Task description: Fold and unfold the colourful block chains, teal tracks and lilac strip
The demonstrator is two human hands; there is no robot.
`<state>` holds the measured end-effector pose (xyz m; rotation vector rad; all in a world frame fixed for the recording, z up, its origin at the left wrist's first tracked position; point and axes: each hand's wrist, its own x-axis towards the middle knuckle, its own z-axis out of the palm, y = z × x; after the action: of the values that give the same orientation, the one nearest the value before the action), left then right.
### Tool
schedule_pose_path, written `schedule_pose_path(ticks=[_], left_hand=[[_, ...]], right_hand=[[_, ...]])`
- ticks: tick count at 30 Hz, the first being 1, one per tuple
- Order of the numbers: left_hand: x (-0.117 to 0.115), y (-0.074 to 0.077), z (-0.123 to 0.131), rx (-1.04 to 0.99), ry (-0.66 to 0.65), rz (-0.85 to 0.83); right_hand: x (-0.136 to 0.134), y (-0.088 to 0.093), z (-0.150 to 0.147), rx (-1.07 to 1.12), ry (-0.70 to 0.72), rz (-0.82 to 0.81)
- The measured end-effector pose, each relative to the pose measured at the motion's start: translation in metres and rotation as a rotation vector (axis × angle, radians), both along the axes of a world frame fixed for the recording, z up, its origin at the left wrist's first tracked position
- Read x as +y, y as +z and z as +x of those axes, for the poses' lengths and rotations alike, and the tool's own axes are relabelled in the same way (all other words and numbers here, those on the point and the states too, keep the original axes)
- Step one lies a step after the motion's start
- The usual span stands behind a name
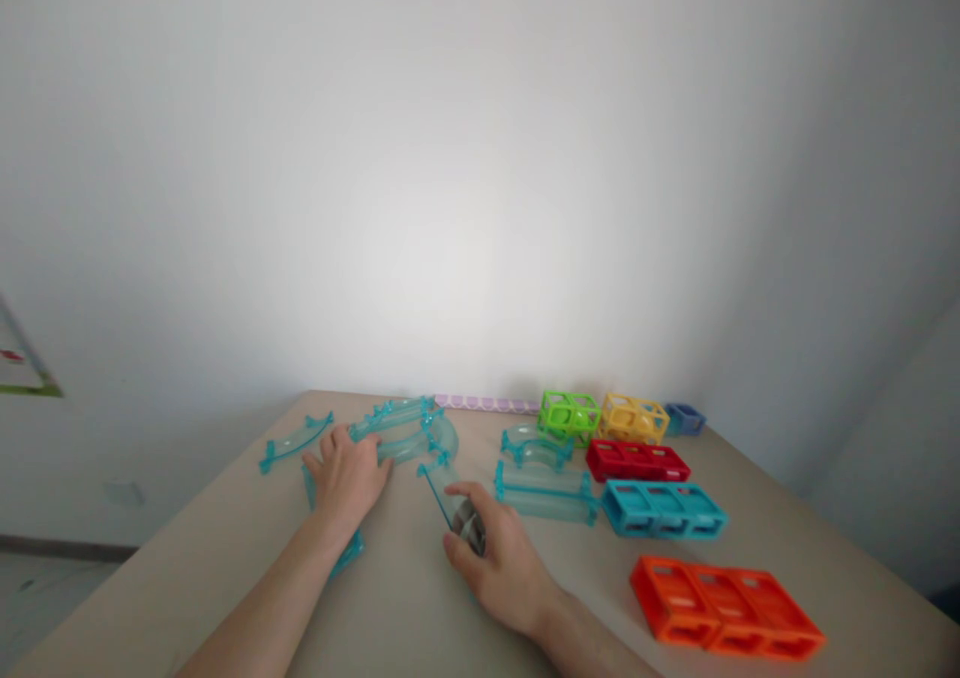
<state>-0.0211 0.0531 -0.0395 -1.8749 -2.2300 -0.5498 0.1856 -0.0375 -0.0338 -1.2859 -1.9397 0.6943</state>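
My left hand [349,473] reaches over the left part of the table, fingers apart, beside a stack of clear teal track pieces [397,416]. Under its wrist lies another teal piece [347,555], partly covered by the forearm. Thumb and fingers of my right hand [499,558] are curled around a dark grey, shiny roundish object [469,526]. A clear teal track piece [437,478] extends up and away from that hand; whether the fingers also grip it is hidden. Further left rests a curved teal piece [298,441].
On the right of the table [405,608] stand block frames: orange [724,608], teal [664,510], red [637,460], green [570,416], yellow [634,418] and blue [684,419]. Wide clear track pieces [546,493] lie left of them. A white wall rises behind.
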Motion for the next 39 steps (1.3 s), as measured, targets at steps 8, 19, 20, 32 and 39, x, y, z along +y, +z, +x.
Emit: schedule_pose_path(ticks=[8,19,20,32,39], left_hand=[[0.003,0.003,-0.003,0.094,0.012,0.158],[0.014,-0.013,-0.010,0.078,-0.258,0.085],[0.014,-0.012,-0.010,0.072,-0.240,0.096],[0.012,-0.004,-0.008,-0.078,-0.175,0.261],[0.011,0.003,-0.002,-0.202,-0.145,0.319]], right_hand=[[0.001,0.003,0.001,-0.015,0.017,-0.032],[0.001,0.000,0.001,-0.006,0.018,-0.023],[0.001,0.001,0.001,-0.007,0.017,-0.020],[0.010,-0.011,0.000,0.039,-0.011,-0.042],[0.014,-0.014,-0.002,-0.038,-0.062,-0.055]])
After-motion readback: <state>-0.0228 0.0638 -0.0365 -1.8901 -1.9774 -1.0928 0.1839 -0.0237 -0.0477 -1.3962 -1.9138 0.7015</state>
